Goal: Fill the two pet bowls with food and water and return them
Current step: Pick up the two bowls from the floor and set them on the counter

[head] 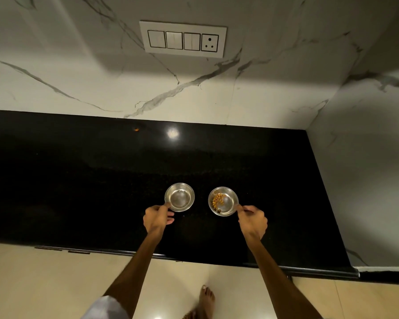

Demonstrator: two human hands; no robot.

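Dim warm light, glare on countertop (78, 180), wide-angle distortion.

There is one view, from a wide-angle camera worn on the person's head. It looks forward and steeply down across a dark surface (78, 180) toward the marble wall (217, 93) behind it, with a switch plate (183, 39) high in the frame. The lens bends the straight edges. The near edge of the surface crosses the lower part, and the floor (44, 284) and a bare foot (205, 300) show below. Both forearms reach in from the bottom, close to the lens.
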